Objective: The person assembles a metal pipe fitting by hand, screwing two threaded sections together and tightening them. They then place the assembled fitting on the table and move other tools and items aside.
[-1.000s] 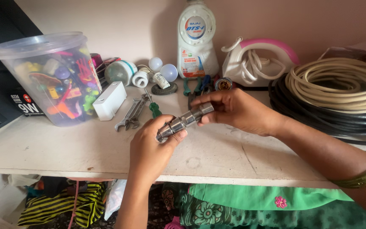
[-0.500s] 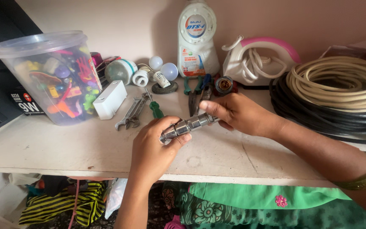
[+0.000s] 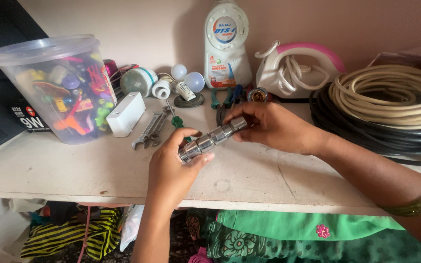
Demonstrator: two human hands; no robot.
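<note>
Chrome threaded pipe fitting [image 3: 212, 140] held tilted above the counter [image 3: 249, 178], off the surface. Left hand [image 3: 174, 168] pinches its lower end, thumb over top. Right hand [image 3: 274, 127] fingers closed around the upper end. Wrench [image 3: 148, 130] and green-handled screwdriver [image 3: 177, 121] lie just behind; coiled hoses [image 3: 391, 104] at right.
</note>
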